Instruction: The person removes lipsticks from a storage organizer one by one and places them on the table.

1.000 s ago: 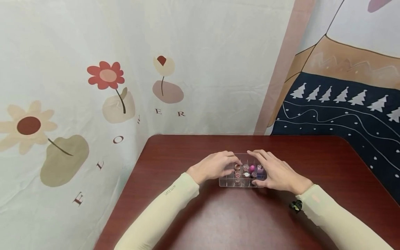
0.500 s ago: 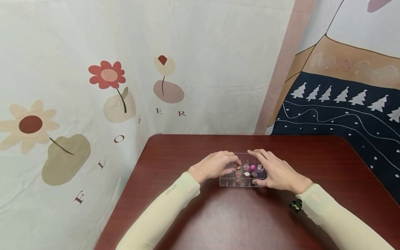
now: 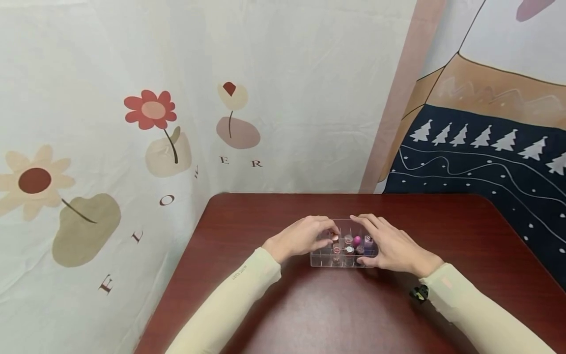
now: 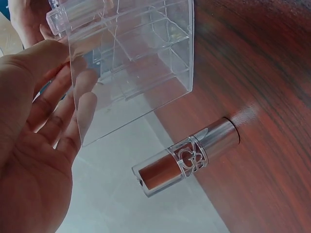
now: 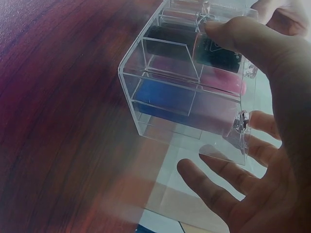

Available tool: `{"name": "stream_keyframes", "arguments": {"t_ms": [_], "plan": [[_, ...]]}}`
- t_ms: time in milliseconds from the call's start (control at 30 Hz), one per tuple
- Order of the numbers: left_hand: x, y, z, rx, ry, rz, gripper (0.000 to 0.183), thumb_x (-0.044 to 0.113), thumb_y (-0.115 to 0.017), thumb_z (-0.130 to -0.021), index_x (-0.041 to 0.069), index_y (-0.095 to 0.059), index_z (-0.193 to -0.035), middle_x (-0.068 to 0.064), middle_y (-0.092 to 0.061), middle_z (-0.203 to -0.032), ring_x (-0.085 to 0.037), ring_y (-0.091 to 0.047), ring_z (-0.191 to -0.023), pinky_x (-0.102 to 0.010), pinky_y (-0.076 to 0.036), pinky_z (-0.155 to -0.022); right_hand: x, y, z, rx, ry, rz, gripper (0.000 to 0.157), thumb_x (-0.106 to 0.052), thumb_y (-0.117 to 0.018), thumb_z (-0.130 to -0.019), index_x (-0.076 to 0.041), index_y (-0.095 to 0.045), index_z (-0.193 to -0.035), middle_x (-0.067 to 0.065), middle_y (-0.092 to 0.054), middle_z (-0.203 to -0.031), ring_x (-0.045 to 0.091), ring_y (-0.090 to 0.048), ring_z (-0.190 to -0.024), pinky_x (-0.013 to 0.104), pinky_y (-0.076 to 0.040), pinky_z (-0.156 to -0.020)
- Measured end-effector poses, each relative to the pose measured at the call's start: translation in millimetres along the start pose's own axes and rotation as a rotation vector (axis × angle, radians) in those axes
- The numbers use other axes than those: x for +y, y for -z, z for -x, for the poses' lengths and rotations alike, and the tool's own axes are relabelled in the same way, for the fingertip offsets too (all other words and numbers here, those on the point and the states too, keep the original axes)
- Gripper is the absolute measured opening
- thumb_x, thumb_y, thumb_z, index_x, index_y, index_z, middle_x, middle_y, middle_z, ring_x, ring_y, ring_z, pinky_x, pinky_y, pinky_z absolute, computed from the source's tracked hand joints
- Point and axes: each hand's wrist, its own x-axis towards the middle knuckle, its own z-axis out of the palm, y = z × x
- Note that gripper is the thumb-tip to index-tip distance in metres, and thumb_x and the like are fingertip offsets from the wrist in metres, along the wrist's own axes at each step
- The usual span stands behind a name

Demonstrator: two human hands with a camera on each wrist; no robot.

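A clear divided makeup organizer (image 3: 325, 260) stands on the table, holding several lip-gloss tubes. My left hand (image 3: 300, 237) reaches over its left end, thumb and index finger around a copper-topped tube (image 3: 335, 238). In the left wrist view its other fingers lie behind the clear wall. My right hand (image 3: 391, 243) grips the right end, thumb on the near side and fingers (image 5: 209, 189) on the far side. A magenta round-topped tube (image 3: 356, 240) and a blue-and-lilac tube (image 5: 184, 107) sit in compartments near it. Next to the thumb is a dark green tube (image 5: 218, 53).
A clear-capped brown lipstick (image 4: 187, 158) stands on the table outside the organizer; the head view hides it. The red-brown table (image 3: 309, 314) extends around. Behind it hang a flower-printed cloth (image 3: 309, 98) and a dark tree-printed cloth (image 3: 477, 162). A small black device (image 3: 419, 293) sits at my right wrist.
The left fingertips have closed in around the copper-topped tube, which shows brighter between them. My right hand keeps its hold on the organizer. The head view has tilted slightly.
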Motion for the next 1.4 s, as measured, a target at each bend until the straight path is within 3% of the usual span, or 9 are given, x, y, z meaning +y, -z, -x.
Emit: {"name": "stream_keyframes", "arguments": {"t_ms": [167,400,533,667,800,900,1167,1400], "plan": [[-0.8,1.0,0.6,0.040,0.001,0.069,0.021,0.017,-0.082,-0.111,0.013,-0.078,-0.131,0.000,-0.082,-0.125,-0.021,-0.083,-0.114,-0.027,-0.065,-0.107,-1,0.3,1,0.007,0.000,0.004,0.110,-0.043,-0.104,-0.084,-0.022,-0.047,-0.176,0.011,-0.056,-0.171,0.038,-0.064,-0.142,0.057,-0.072,-0.082],[-0.1,2.4,3.8,0.107,0.021,0.210,0.021,0.011,-0.083,-0.107,0.009,-0.075,-0.127,-0.004,-0.082,-0.122,-0.026,-0.084,-0.115,-0.040,-0.068,-0.108,0,-1.1,2,0.008,0.003,0.003,0.109,-0.043,-0.104,-0.085,-0.023,-0.046,-0.176,0.009,-0.056,-0.169,0.036,-0.064,-0.141,0.055,-0.072,-0.081],[-0.7,3.2,8.6,0.157,0.010,0.232,0.021,0.010,-0.082,-0.105,0.008,-0.073,-0.123,-0.005,-0.082,-0.118,-0.028,-0.084,-0.111,-0.045,-0.069,-0.104,1,-2.8,3,0.014,0.003,0.006,0.110,-0.044,-0.104,-0.084,-0.022,-0.047,-0.176,0.008,-0.057,-0.169,0.034,-0.065,-0.139,0.052,-0.072,-0.079],[-1.3,9.1,15.8,0.235,-0.013,0.206,0.021,0.009,-0.083,-0.103,0.009,-0.071,-0.121,-0.002,-0.083,-0.112,-0.023,-0.083,-0.101,-0.035,-0.069,-0.088,0,-2.9,2,0.018,0.005,0.003,0.110,-0.044,-0.104,-0.085,-0.023,-0.047,-0.176,0.008,-0.057,-0.169,0.034,-0.065,-0.139,0.051,-0.072,-0.080],[-3.5,16.5,25.5,0.318,-0.026,0.180,0.023,0.007,-0.085,-0.102,0.009,-0.071,-0.121,-0.001,-0.082,-0.111,-0.021,-0.083,-0.098,-0.032,-0.066,-0.081,-2,-2.8,2,0.014,0.006,0.007,0.109,-0.045,-0.104,-0.085,-0.023,-0.047,-0.176,0.009,-0.057,-0.169,0.037,-0.065,-0.141,0.055,-0.072,-0.081],[-7.5,23.0,32.7,0.377,-0.016,0.184,0.023,0.005,-0.085,-0.102,0.008,-0.071,-0.121,-0.001,-0.081,-0.111,-0.019,-0.084,-0.101,-0.038,-0.069,-0.087,-2,-2.3,2,0.020,0.013,0.016,0.109,-0.044,-0.104,-0.085,-0.023,-0.047,-0.175,0.010,-0.056,-0.170,0.038,-0.065,-0.142,0.055,-0.072,-0.080],[-20.7,39.1,55.7,0.481,0.059,0.156,0.024,0.003,-0.084,-0.100,0.011,-0.071,-0.119,0.003,-0.080,-0.112,-0.014,-0.083,-0.102,-0.033,-0.067,-0.094,0,-2.0,3,0.024,0.019,0.016,0.111,-0.043,-0.104,-0.084,-0.021,-0.046,-0.176,0.010,-0.056,-0.170,0.035,-0.065,-0.141,0.045,-0.069,-0.075],[-36.1,47.8,75.5,0.519,0.133,0.108,0.022,0.005,-0.084,-0.101,0.012,-0.072,-0.118,0.003,-0.079,-0.112,-0.021,-0.082,-0.105,-0.041,-0.068,-0.098,1,-3.7,1,0.035,0.030,0.022,0.112,-0.044,-0.105,-0.083,-0.021,-0.046,-0.176,0.009,-0.057,-0.169,0.034,-0.064,-0.140,0.040,-0.068,-0.073]]}}
